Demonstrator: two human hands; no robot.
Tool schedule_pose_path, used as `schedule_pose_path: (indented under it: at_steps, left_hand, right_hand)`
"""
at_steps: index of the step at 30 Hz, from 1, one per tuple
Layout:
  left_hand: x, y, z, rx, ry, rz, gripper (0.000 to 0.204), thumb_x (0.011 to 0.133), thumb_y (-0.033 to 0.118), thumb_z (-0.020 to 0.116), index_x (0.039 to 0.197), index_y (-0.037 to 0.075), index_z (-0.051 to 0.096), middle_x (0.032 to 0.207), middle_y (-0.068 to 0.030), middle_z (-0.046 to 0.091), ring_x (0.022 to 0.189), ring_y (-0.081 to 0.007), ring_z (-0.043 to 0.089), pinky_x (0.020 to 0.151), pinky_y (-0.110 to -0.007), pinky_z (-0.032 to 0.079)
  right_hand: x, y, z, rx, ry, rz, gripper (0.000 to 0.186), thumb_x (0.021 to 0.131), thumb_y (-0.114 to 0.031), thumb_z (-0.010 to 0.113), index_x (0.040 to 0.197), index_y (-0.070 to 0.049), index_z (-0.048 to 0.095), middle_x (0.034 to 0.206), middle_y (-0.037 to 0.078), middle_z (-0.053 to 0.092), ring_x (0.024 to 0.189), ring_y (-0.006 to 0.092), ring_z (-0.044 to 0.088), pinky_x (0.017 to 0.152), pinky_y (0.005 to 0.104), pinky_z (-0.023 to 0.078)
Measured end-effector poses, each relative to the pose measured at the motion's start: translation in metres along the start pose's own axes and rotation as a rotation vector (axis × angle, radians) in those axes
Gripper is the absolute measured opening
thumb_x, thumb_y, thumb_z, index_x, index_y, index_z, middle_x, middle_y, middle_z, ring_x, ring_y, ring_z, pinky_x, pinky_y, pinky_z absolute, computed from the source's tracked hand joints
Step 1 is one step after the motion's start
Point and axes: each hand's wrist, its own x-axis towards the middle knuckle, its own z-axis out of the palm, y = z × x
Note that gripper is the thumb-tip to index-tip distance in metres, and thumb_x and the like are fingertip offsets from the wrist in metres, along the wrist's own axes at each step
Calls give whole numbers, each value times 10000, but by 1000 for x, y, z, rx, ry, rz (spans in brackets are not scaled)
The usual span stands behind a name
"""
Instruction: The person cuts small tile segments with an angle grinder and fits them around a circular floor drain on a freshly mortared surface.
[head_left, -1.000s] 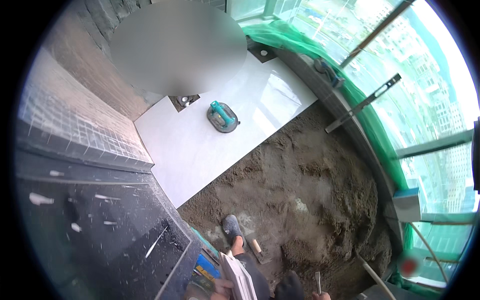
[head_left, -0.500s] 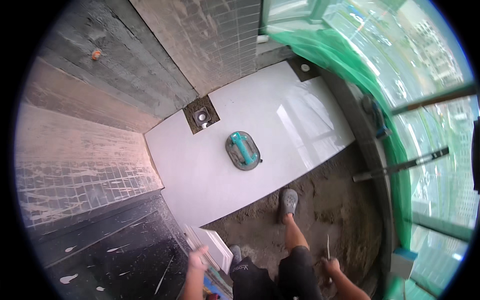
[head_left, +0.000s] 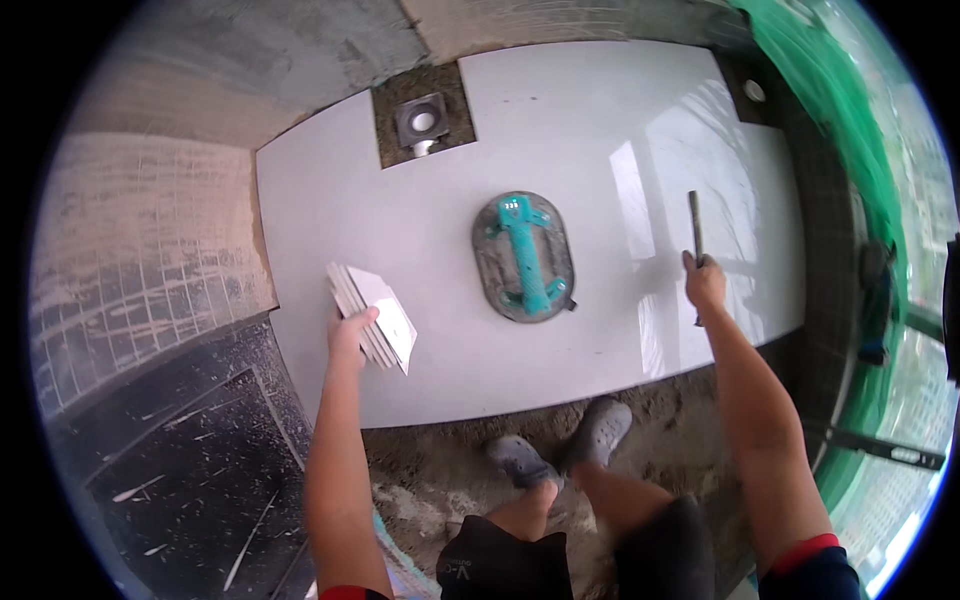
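Note:
My left hand (head_left: 347, 330) grips a small stack of cut white tile pieces (head_left: 392, 322), the thumb over the top piece, above the left part of a large white tile (head_left: 440, 370). Farther right, my right hand (head_left: 706, 287) is closed round a thin, dark, bar-like tool (head_left: 696, 218) that points away from me; its exact kind is unclear. Between my hands a grey oval device with a teal handle (head_left: 528, 255), resembling a tile vibrator, rests on the large tile.
A square floor drain (head_left: 422, 120) sits in a notch at the tile's far edge. Another drain (head_left: 754, 91) lies at the far right corner. Rough mortar (head_left: 440, 470) is underfoot. Green netting (head_left: 860, 130) and a level (head_left: 880, 447) line the right side.
Both hands have moved forward over the white tile, carrying the tile pieces and the thin tool. My feet have come closer together, and the view has shifted nearer to the tile.

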Motion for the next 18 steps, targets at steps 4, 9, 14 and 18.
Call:
schedule_pose_path:
  at_steps: [4, 9, 14, 18]
  left_hand:
    - [42, 11, 7, 52, -7, -22, 610, 782, -13, 742, 1356, -50, 537, 1201, -176, 670, 1060, -311, 691, 923, -432, 568]
    - [92, 13, -13, 66, -66, 7, 636, 752, 21, 768, 1338, -71, 540, 1183, -200, 681, 1049, -331, 694, 923, -436, 565]
    - [113, 19, -22, 152, -48, 8, 656, 736, 21, 799, 1339, -67, 557, 1179, -195, 692, 1055, -318, 695, 929, -428, 557]
    - [112, 28, -34, 196, 2, 10, 659, 741, 19, 803, 1344, -75, 556, 1189, -201, 689, 1061, -317, 692, 934, -428, 549]
  right_hand:
    - [58, -27, 18, -48, 85, -59, 581, 976, -562, 578, 991, 13, 664, 994, 304, 692, 1007, 494, 644, 890, 548, 496]
    - [98, -63, 32, -62, 178, -104, 582, 985, -560, 562, 1063, 11, 642, 1079, 308, 669, 1056, 484, 633, 924, 546, 494]
    - [118, -105, 32, -143, 245, -95, 537, 986, -490, 595, 1188, 7, 594, 1274, 281, 598, 1167, 484, 589, 982, 553, 476]
    - [113, -169, 59, -53, 427, -605, 608, 949, -379, 675, 1406, -13, 510, 1461, 270, 469, 1341, 455, 464, 1126, 519, 387]
